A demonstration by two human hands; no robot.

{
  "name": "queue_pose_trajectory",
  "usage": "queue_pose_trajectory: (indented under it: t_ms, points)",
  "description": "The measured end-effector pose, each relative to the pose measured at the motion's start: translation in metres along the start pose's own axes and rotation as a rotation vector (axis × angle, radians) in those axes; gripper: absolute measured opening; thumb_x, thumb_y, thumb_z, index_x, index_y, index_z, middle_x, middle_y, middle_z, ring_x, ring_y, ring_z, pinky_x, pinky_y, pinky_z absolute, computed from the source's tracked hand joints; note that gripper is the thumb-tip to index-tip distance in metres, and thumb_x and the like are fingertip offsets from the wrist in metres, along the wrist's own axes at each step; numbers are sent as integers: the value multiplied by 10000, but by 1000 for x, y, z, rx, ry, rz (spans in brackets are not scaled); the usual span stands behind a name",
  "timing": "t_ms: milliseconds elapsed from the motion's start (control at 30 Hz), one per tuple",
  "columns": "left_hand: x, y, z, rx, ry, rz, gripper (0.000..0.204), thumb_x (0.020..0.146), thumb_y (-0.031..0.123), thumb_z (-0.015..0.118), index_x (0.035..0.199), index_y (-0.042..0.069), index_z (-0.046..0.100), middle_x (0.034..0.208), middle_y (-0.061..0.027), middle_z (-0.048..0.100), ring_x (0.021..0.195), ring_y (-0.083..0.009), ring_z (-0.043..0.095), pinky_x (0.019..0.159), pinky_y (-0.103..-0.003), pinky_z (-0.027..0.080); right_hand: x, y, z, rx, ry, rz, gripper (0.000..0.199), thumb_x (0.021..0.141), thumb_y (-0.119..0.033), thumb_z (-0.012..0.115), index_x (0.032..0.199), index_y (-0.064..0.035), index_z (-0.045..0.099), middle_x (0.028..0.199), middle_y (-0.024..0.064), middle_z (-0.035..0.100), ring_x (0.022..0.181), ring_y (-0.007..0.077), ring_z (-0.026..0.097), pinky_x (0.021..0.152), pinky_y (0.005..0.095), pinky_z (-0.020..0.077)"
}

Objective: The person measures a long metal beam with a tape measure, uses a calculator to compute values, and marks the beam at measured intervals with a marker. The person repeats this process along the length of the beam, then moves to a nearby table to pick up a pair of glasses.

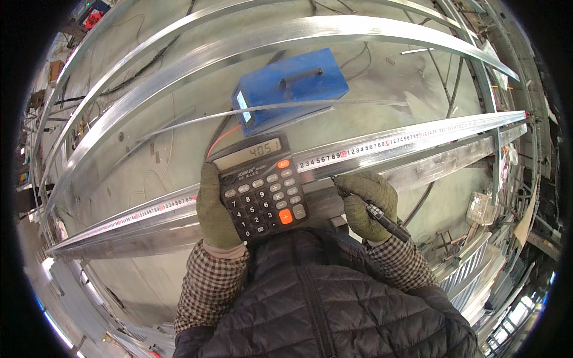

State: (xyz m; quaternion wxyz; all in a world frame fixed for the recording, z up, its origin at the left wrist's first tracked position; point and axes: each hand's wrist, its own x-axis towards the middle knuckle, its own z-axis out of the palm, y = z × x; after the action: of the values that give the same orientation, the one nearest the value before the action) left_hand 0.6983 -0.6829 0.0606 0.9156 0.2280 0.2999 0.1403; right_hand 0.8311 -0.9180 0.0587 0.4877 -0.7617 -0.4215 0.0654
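A black desk calculator [255,210] with grey and orange keys is held upright at the middle, its screen lit by figures. My left hand [216,209], in a green work glove, grips it along its left edge. To the right of the calculator, my gloved right hand [367,203] is closed round a black marker pen [385,221], which slants down to the right. Behind both hands, a white measuring tape [412,139] with black and red marks lies stretched along a long metal bar [459,152]. The calculator hides part of the tape.
Beyond the bar, a blue metal box [292,86] with a black handle stands on the pale floor [391,77]. Long shiny metal tubes [286,30] cross the far side. Cables trail on the floor. At the right are a wire-sided basket [481,209] and stacked metal profiles [471,274].
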Motion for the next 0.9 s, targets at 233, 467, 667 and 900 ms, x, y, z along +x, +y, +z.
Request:
queue_pose_trajectory:
  t_ms: [233, 467, 667, 900]
  points:
    - [-6, -23, -9, 70, 59, 131, 655, 1125, 534, 490, 1395, -46, 630, 1249, -232, 754, 1004, -306, 803, 817, -412, 716, -3, 42, -25, 40, -62, 28, 173, 952, -56, 681, 1112, -8, 730, 933, 149, 770, 792, 249, 731, 731, 360, 588]
    - [-8, -34, -37, 189, 228, 240, 671, 1110, 560, 512, 1406, -30, 634, 1278, -229, 747, 1053, -325, 790, 882, -455, 699, -1, 65, -21, 86, 27, 50, 262, 795, -98, 831, 1052, -86, 782, 1005, 127, 791, 873, 321, 773, 778, 414, 630]
    - [-10, -34, -42, 211, 215, 240, 668, 1116, 560, 499, 1397, -28, 644, 1280, -229, 746, 1039, -321, 790, 868, -446, 699, 4, 62, -21, 5, -11, 87, 211, 777, -128, 852, 981, -109, 802, 935, 96, 799, 857, 312, 775, 774, 426, 632]
    - [-11, -30, -43, 235, 204, 229, 633, 1117, 545, 507, 1384, -9, 655, 1278, -206, 752, 1042, -303, 788, 880, -435, 695, 4, 65, -29, 2, 12, 49, 160, 886, -36, 760, 1043, -5, 760, 893, 119, 762, 714, 188, 701, 657, 325, 565]
